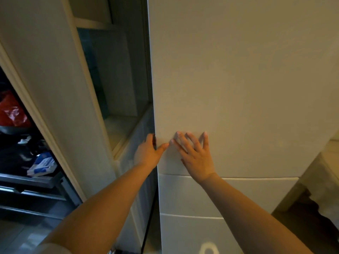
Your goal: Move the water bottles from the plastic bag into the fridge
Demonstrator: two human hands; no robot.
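Observation:
A tall white fridge fills the right half of the view, and its upper door [238, 79] looks closed. My left hand [148, 153] grips the door's left edge, fingers curled behind it and thumb lying on the front. Beside it, my right hand [194, 154] rests flat on the door front with fingers spread. Two white drawer fronts [192, 197] sit below the door. No water bottles and no plastic bag with bottles are in view.
Left of the fridge stands a white cabinet with a glass-fronted niche [113, 74]. Further left, dark shelves [31, 182] hold a red bag [12, 112] and a blue and white package [42, 165]. A pale counter or ledge [330, 158] shows at the far right.

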